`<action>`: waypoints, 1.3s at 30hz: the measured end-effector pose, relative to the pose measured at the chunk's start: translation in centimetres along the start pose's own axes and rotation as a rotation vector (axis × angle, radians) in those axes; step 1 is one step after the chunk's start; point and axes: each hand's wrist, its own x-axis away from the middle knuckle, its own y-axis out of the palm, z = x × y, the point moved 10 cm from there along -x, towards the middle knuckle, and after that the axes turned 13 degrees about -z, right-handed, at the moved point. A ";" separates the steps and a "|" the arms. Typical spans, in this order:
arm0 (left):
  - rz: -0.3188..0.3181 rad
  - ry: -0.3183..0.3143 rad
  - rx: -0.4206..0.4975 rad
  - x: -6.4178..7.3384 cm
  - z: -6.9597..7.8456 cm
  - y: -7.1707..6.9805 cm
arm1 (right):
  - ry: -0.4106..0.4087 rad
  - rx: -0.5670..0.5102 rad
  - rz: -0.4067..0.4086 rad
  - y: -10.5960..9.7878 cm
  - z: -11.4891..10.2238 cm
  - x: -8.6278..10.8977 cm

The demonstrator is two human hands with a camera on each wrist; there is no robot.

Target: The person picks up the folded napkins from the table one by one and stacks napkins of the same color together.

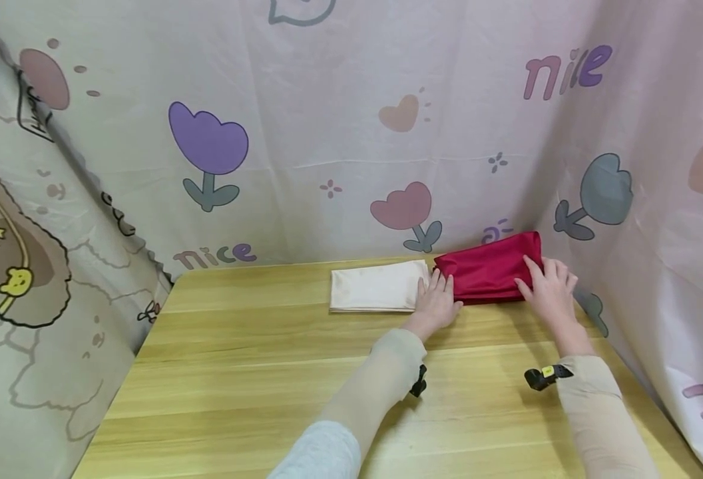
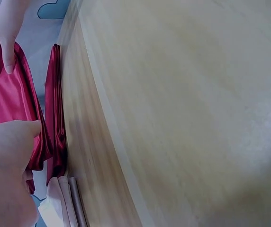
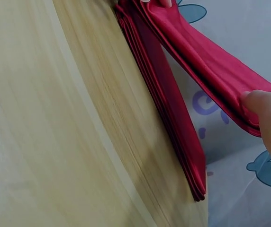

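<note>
Between my two hands a folded, shiny red cloth (image 1: 486,267) is held above the back of the table. My left hand (image 1: 437,305) pinches its left end, the thumb showing on the near side in the left wrist view. At the other end, my right hand (image 1: 550,287) grips the cloth with thumb and fingers. Beneath it, a second folded red cloth (image 3: 166,109) lies in flat layers on the table; a gap between the two shows in both wrist views. A folded white cloth (image 1: 375,287) lies just left of the red ones, partly behind my left hand.
The wooden table (image 1: 237,372) extends toward me and to the left. A patterned curtain (image 1: 303,133) hangs behind its back edge and along both sides, close to the red cloths at the right back corner.
</note>
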 end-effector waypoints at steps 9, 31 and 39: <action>-0.037 0.015 -0.016 -0.7 0.3 0.6 | 0.000 0.035 -0.055 0.9 0.6 -0.4; -0.129 -0.088 -0.102 -0.3 -0.9 1.5 | 0.011 0.061 -0.113 3.7 1.2 -0.8; -0.128 -0.075 -0.119 -0.2 -1.1 1.7 | 0.023 0.066 -0.133 4.4 1.9 -1.0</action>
